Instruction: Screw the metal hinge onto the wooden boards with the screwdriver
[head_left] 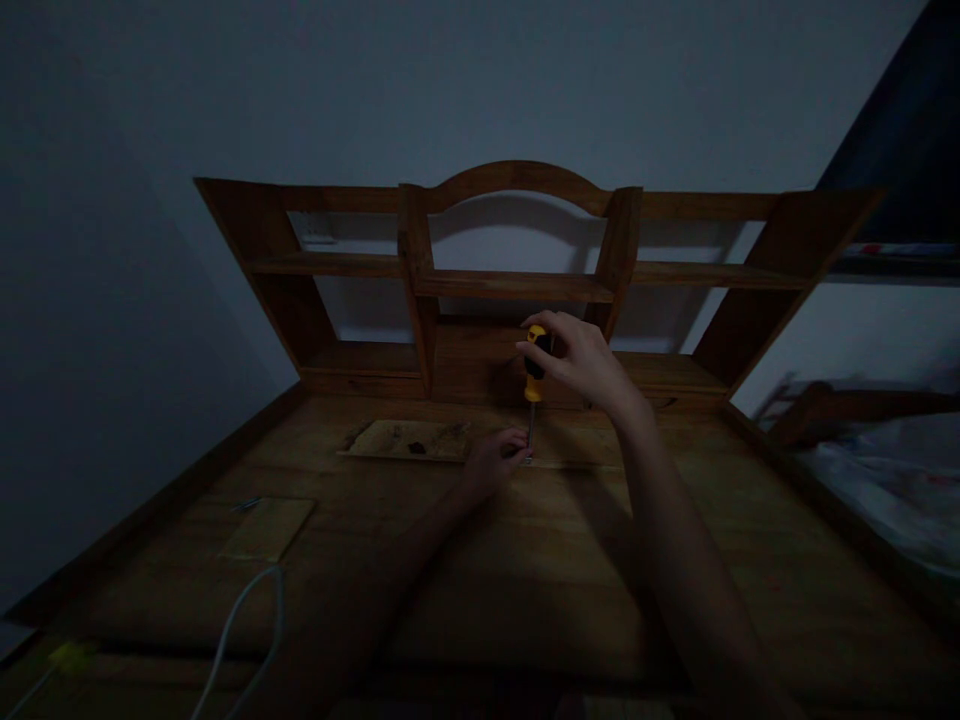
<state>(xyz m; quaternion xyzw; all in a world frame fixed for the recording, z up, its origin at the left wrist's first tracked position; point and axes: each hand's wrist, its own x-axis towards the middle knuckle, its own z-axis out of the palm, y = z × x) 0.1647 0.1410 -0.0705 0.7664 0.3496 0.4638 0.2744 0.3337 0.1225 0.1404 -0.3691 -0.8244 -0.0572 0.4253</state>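
My right hand is wrapped round the yellow and black handle of a screwdriver, which stands nearly upright with its shaft pointing down. At the tip, my left hand pinches close to the shaft, over a small shiny metal piece too small to name. What exactly the left fingers hold is hidden. Beneath both hands lies a long, thin wooden board, rough at its left end and marked by a dark knot, flat on the wooden desk.
A wooden shelf unit with drawers rises at the back of the desk. On the left lie a small square board and some thin metal pieces. A white cable loops over the front left edge. Plastic-covered things sit beyond the right edge.
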